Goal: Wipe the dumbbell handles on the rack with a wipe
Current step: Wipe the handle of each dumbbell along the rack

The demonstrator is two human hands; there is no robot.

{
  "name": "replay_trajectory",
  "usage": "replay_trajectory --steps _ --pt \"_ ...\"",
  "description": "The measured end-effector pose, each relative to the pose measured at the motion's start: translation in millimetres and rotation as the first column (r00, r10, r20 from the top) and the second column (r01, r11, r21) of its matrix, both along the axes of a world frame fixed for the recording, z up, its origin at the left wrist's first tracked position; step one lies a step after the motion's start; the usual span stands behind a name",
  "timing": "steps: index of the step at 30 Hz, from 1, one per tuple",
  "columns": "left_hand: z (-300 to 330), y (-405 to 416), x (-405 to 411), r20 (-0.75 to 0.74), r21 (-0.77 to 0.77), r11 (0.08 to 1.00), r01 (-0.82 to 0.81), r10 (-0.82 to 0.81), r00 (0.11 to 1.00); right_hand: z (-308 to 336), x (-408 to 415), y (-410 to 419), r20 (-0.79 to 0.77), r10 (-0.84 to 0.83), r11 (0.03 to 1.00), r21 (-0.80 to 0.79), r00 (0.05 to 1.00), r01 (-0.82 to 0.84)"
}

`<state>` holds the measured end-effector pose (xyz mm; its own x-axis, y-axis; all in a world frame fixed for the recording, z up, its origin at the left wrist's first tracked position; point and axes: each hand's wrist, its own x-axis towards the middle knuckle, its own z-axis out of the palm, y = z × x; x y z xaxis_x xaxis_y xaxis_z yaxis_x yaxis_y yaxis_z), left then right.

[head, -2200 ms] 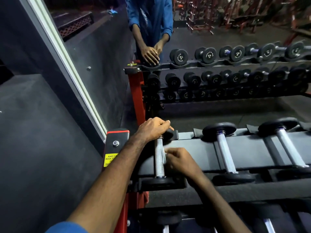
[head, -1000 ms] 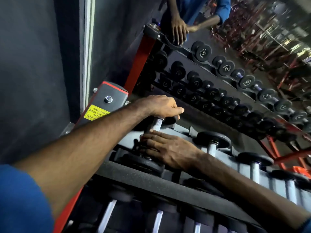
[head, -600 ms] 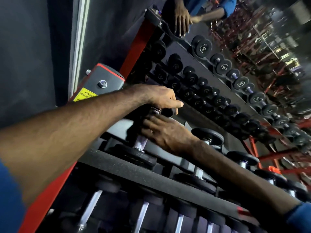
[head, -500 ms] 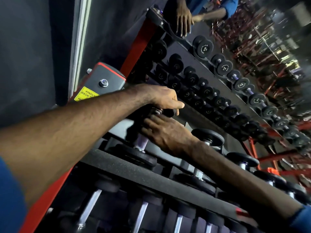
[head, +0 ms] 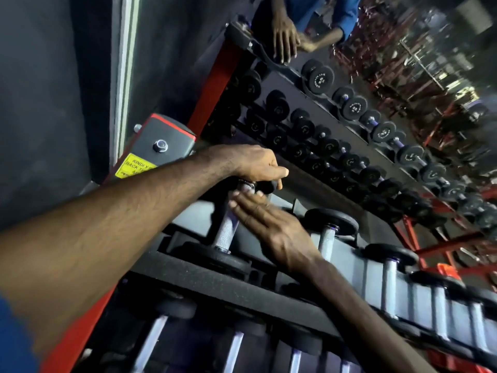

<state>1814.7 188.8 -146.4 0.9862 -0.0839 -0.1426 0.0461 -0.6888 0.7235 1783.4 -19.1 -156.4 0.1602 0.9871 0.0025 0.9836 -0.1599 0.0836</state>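
Two hands work at the end dumbbell (head: 228,227) on the top shelf of the rack (head: 242,289), beside a mirror (head: 349,76) and a yellow sticker (head: 134,165). The left hand (head: 255,164) curls over its far black plate. The right hand (head: 271,224) lies with straight fingers against the knurled steel handle; no wipe shows.

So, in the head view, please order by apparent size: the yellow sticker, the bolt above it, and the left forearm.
1. Left forearm, largest, though it is nearest the camera.
2. Yellow sticker.
3. Bolt, smallest.
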Motion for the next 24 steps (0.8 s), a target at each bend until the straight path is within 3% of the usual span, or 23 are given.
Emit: replay_trajectory --steps 3,5,7,10,14,18,24 --pt "-0.6 1.2 -1.8 -0.008 0.016 1.0 0.013 -0.012 1.0 -9.4 -9.2 -3.6 -0.069 0.054 0.998 0.033 0.996 -0.051" --pt "-0.8 -0.2 -1.1 -0.009 0.024 1.0 0.004 -0.004 1.0 -14.7 -13.2 -4.7 -0.187 -0.075 0.983 0.15 0.98 0.104" --pt "3.0 -1.4 -2.1 -0.016 0.047 0.999 0.006 -0.005 1.0 -23.6 -27.0 -4.2 -0.417 -0.172 0.938 0.209 0.892 0.278" --pt "5.7 -0.4 -3.5 -0.023 0.051 0.999 0.019 -0.018 1.0 -30.7 -59.3 -4.4 -0.702 -0.208 0.798 0.281 0.681 0.533" --pt "11.4 -3.1 -5.2 -0.025 0.064 0.997 0.038 -0.036 0.999 -27.0 -70.8 12.5 -0.952 -0.022 0.585 0.235 0.305 0.777" --pt "10.1 -5.5 -7.2 -0.041 0.07 0.997 0.03 -0.027 0.999 -30.7 -63.3 27.0 -0.996 0.085 0.446 0.016 -0.025 0.895" --pt "3.8 -9.0 -2.9 -0.021 0.091 0.995 0.038 -0.037 0.999 -24.8 -25.0 47.8 -0.834 0.19 0.463 -0.389 -0.518 0.796"
